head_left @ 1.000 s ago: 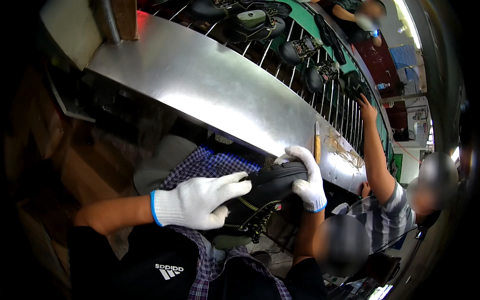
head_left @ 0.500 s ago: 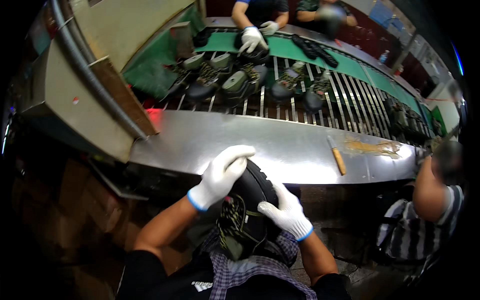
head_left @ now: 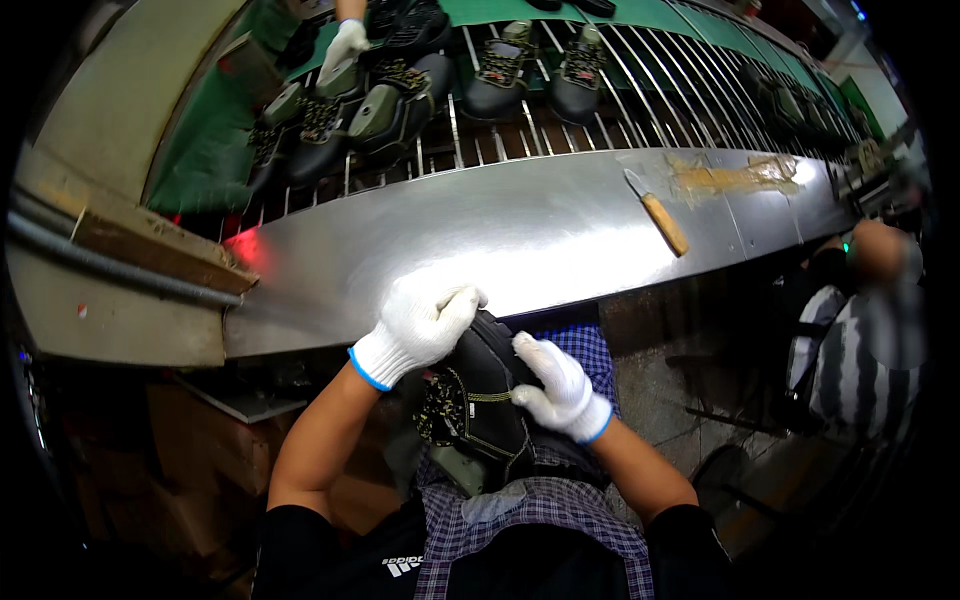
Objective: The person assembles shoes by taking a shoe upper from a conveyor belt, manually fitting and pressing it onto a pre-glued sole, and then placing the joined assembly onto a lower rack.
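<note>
A: Where do we place the shoe (head_left: 490, 405)?
B: Between the two hands, above the lap and in front of the checked apron (head_left: 545, 515). We see its toe pointing toward the near edge of the metal tabletop (head_left: 400, 255), its laces facing left and its sole side turned right. It is black with yellow stitching and an olive-green patch at the heel end.

A: Left hand (head_left: 418, 325)?
B: White-gloved, clamped over the toe end. We see the thumb lying along the top of the curled fingers; their tips are hidden.

A: And the right hand (head_left: 562, 388)?
B: Also gloved, against the sole side. We note thumb and forefinger apart, with the thumb tip touching the shoe near the stitching. We cannot tell whether these fingers press or merely rest.

A: What do we record on the tabletop?
B: A knife (head_left: 660, 218) with a wooden handle, well apart from both hands, its blade angled toward the barred rack (head_left: 640, 92). Just beside it, to the right, we note a brown smear (head_left: 740, 178).

A: Beyond that?
B: Several other shoes (head_left: 497, 80) on the rack. At upper left, we find a co-worker's gloved hand (head_left: 347, 42) reaching down to them.
</note>
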A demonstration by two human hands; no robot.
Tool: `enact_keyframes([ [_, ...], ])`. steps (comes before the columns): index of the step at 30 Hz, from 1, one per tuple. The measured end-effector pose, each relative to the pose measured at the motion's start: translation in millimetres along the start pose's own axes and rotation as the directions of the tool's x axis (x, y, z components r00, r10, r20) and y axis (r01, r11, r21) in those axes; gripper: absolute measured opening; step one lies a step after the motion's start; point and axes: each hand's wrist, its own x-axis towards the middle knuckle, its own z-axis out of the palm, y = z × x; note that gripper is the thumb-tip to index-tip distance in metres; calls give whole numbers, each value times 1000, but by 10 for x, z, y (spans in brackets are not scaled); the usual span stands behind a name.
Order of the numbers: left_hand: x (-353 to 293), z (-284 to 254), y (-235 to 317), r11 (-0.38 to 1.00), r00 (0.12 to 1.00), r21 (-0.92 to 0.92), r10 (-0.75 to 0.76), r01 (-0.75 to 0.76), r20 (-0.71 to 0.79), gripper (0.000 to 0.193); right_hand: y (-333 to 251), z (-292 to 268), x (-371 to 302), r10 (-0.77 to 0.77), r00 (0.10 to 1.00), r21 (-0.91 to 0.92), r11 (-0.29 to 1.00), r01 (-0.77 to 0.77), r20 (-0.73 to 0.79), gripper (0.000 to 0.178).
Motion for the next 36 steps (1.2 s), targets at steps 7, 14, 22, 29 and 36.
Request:
enact_keyframes([
  [7, 51, 37, -41, 997, 999, 66, 35, -35, -4, 31, 315, 66, -10, 122, 975, -105, 984, -143, -187, 50],
  [14, 46, 77, 33, 988, 996, 131, -71, 79, -63, 33, -227, -98, 229, 326, 942, -241, 924, -299, 83, 57],
  [22, 49, 109, 49, 972, 992, 204, -106, 119, -73, 35, -675, -125, 180, 457, 857, -328, 868, -372, 238, 79],
  [29, 22, 116, -1, 989, 987, 119, -65, 83, -145, 36, -811, -233, -28, 262, 928, -172, 960, -221, 266, 81],
  [36, 29, 180, 32, 995, 979, 46, -77, 88, -190, 35, -941, -175, 13, 368, 871, -271, 919, -286, 325, 71],
])
